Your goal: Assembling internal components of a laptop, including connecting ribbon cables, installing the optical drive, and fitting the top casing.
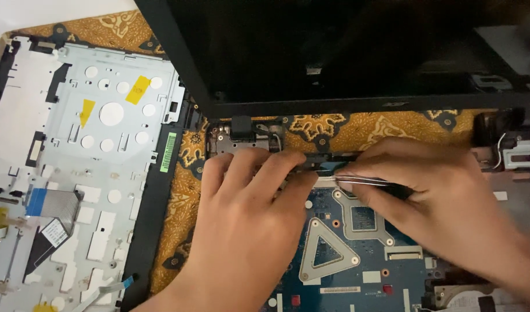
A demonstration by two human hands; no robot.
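Slim silver tweezers (pixel 357 181) are clamped in the right hand's (pixel 444 196) grip over the blue motherboard (pixel 357 254); the left hand's (pixel 247 214) fingers are pressed, loosely spread, at its top edge.

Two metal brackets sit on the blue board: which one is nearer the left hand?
The triangular bracket, right beside the left hand. The squarish bracket around the chip lies further right, partly under the right hand.

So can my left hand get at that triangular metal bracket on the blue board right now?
Probably yes. The left hand rests on the blue board right beside the triangular metal bracket, and nothing covers the bracket. The right hand, holding tweezers, sits farther up, clear of it.
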